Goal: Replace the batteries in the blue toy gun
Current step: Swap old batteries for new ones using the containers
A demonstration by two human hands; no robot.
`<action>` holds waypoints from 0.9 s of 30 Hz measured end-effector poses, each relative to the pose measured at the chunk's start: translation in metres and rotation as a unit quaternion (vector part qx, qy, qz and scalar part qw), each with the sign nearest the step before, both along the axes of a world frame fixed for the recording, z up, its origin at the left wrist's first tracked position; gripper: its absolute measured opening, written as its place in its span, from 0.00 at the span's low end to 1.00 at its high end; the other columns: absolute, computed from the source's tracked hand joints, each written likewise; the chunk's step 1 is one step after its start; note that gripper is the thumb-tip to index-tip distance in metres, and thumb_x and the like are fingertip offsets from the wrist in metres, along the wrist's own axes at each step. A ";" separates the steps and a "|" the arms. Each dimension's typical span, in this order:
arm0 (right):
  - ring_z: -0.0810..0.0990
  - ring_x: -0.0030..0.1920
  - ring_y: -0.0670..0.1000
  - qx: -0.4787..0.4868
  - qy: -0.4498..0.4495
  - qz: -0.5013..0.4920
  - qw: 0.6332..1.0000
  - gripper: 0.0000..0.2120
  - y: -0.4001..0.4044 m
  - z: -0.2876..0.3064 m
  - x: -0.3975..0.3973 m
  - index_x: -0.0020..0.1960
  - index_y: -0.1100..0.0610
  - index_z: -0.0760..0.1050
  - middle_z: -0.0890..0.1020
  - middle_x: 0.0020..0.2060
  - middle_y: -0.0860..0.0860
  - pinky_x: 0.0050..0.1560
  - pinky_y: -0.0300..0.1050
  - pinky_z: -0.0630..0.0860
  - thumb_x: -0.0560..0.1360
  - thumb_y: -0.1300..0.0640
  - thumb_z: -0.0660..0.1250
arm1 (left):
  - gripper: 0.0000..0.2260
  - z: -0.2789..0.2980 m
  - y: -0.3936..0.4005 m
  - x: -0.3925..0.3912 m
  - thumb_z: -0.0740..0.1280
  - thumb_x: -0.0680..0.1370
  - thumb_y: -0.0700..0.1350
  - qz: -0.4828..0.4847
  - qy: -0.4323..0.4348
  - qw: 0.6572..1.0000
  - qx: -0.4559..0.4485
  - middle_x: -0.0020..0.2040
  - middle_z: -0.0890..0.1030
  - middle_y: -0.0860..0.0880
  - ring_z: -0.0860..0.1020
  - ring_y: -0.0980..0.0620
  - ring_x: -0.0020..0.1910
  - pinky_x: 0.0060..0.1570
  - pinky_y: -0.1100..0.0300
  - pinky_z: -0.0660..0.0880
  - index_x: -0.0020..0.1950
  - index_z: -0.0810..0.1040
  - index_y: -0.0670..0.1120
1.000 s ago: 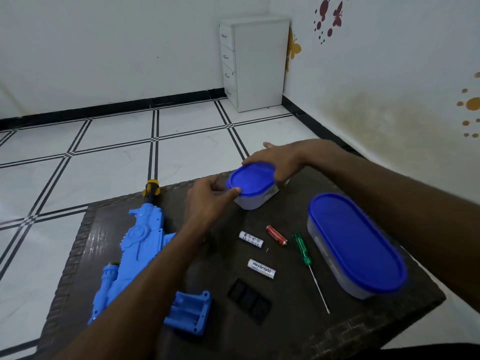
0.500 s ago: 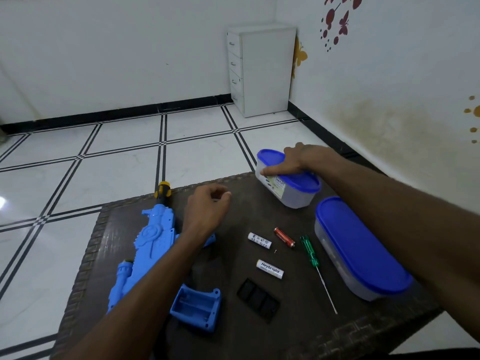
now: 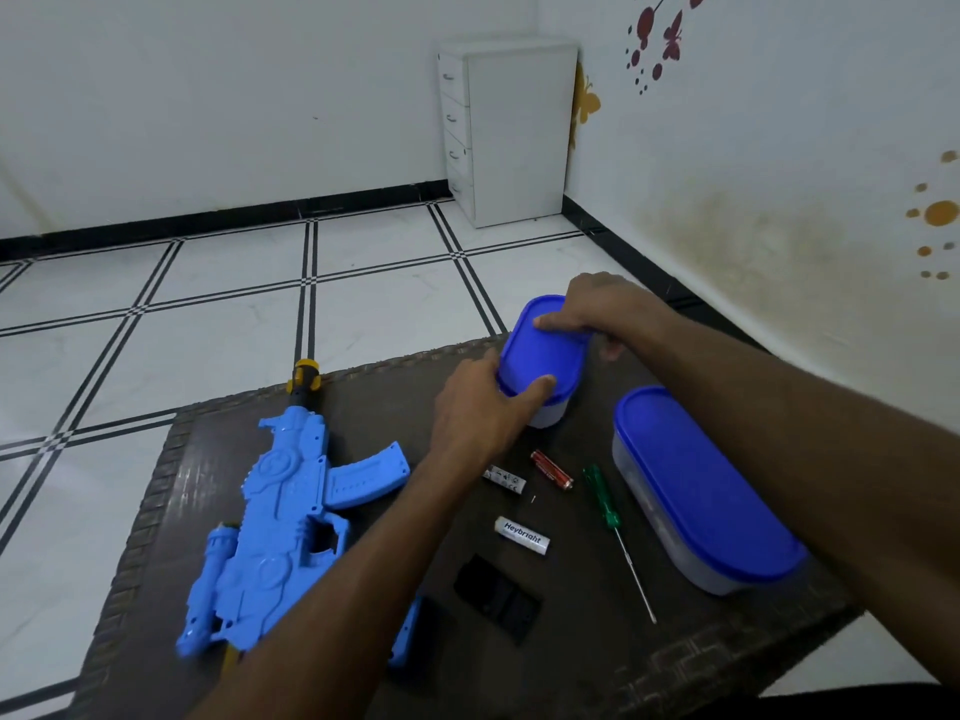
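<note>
The blue toy gun (image 3: 280, 517) lies on the left of the dark table (image 3: 597, 662), muzzle pointing away from me. Both hands hold a small clear container with a blue lid (image 3: 540, 356) at the table's far side. My left hand (image 3: 483, 407) grips its near end, thumb on the lid. My right hand (image 3: 597, 309) grips its far end from above. Two white batteries (image 3: 522, 535) (image 3: 505, 480) and a red battery (image 3: 551, 469) lie in the middle. Beside them lies a green screwdriver (image 3: 605, 504). The blue battery holder (image 3: 402, 636) is mostly hidden by my left forearm.
A large oval container with a blue lid (image 3: 701, 485) stands on the table's right side under my right forearm. A black battery cover (image 3: 496, 597) lies near the front edge. A white drawer cabinet (image 3: 506, 129) stands in the room's far corner.
My left hand moved from above the gun to the small container and gripped its near end. The container shifted slightly toward the table's middle, with my right hand still on it.
</note>
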State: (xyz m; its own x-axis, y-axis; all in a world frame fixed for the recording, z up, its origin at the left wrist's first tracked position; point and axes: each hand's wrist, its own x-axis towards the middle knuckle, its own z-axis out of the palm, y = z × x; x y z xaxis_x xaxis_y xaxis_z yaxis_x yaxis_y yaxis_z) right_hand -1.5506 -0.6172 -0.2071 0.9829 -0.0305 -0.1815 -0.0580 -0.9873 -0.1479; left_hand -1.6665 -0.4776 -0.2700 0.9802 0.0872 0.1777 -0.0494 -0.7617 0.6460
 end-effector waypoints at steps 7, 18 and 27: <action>0.77 0.30 0.51 0.098 0.053 -0.006 0.994 0.25 -0.022 -0.003 0.015 0.41 0.61 0.68 0.77 0.31 0.56 0.32 0.42 0.70 0.67 0.43 0.77 | 0.54 0.001 -0.026 0.018 0.66 0.64 0.74 -0.035 0.070 0.994 0.076 0.75 0.61 0.42 0.64 0.42 0.71 0.65 0.46 0.70 0.77 0.53 0.41; 0.72 0.45 0.54 0.075 -0.021 0.023 0.997 0.28 -0.027 -0.003 0.003 0.48 0.60 0.66 0.68 0.35 0.51 0.39 0.46 0.66 0.66 0.41 0.77 | 0.40 -0.001 -0.037 0.028 0.71 0.68 0.65 0.010 0.053 0.990 0.130 0.66 0.72 0.42 0.73 0.44 0.61 0.56 0.47 0.76 0.70 0.66 0.40; 0.75 0.33 0.52 0.239 -0.068 -0.029 0.968 0.27 -0.052 -0.012 -0.013 0.38 0.60 0.69 0.74 0.29 0.52 0.36 0.46 0.69 0.62 0.43 0.81 | 0.43 -0.005 -0.038 0.021 0.59 0.76 0.67 -0.039 0.016 0.975 0.219 0.73 0.62 0.39 0.66 0.40 0.69 0.59 0.45 0.72 0.77 0.50 0.38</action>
